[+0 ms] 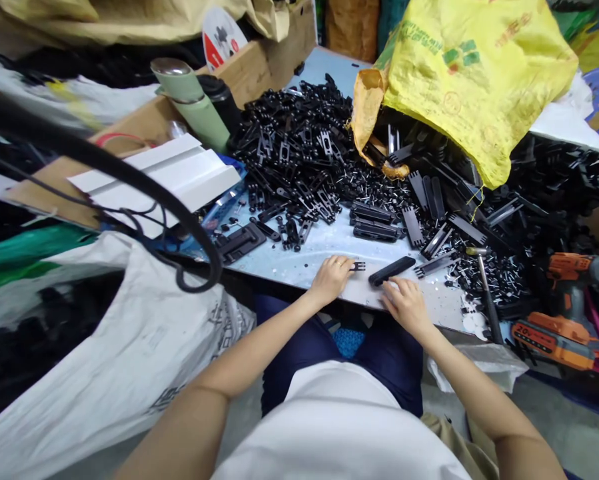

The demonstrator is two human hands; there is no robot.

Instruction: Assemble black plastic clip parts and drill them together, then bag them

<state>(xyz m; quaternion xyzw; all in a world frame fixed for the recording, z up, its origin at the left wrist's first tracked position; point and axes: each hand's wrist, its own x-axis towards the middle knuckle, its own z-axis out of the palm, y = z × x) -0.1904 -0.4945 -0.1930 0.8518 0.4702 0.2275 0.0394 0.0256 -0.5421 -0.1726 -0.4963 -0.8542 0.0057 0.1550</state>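
Note:
My left hand is closed on a small black forked piece, whose pronged end sticks out to the right of the fingers. A long black bar with rounded ends lies on the pale worktop, just above my right hand. The right thumb and fingers are bent together close to the bar's lower end. Whether they pinch a small part is too small to make out. Beyond the hands, several black housings lie side by side near a heap of black clip-like parts.
A hammer and an orange cordless drill are at the right, beside loose pins. A yellow sack spills flat forked parts. At the left are a green flask, a black curved arm and a white sack.

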